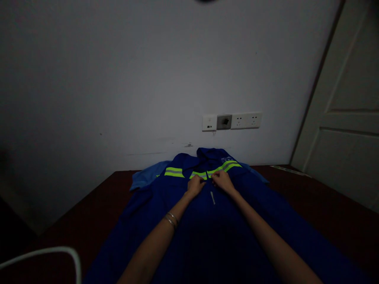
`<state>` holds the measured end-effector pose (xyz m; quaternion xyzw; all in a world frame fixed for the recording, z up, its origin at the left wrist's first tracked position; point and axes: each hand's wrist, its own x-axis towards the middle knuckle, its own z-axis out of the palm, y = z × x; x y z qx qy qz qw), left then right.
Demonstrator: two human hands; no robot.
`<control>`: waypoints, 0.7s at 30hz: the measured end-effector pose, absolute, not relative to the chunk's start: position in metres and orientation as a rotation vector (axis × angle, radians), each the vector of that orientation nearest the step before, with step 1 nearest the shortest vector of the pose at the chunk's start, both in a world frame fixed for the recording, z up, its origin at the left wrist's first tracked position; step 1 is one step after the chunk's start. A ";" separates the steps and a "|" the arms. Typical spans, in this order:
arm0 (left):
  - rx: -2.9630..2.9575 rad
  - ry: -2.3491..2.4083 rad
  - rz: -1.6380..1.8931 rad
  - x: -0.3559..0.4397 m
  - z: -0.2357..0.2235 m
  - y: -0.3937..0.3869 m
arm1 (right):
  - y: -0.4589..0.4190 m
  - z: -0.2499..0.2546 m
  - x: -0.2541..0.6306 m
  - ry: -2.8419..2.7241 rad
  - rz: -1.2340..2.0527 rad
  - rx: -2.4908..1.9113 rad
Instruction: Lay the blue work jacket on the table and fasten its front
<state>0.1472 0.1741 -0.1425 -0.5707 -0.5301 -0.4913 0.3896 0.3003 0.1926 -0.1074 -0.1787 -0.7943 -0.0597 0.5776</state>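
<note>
A dark blue work jacket (166,197) with yellow-green and grey reflective bands lies spread out, its collar toward the wall. My left hand (196,185) pinches the front edge of the jacket just under the chest band. Close beside it on the right, my right hand (222,180) has its fingers closed on the other front edge at the band. The front is parted a little between the two hands. Below them a small pale strip (212,198) shows on the front. Bangles circle my left wrist. The picture is dark, so fine details are hidden.
A lighter blue garment (149,175) shows from beneath the jacket at both sides. Under them is a dark red surface (97,201) against the wall. Wall sockets (245,120) sit above the collar. A pale door (349,118) stands right; a white curved tube (59,249) is lower left.
</note>
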 end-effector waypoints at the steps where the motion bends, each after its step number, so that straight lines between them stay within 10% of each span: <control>1: -1.447 -1.350 -1.227 0.148 -0.143 0.173 | 0.193 -0.107 0.301 -1.856 -0.152 -0.413; 21: -1.394 -1.324 -1.048 0.148 -0.143 0.170 | 0.197 -0.104 0.305 -1.895 -0.332 -0.332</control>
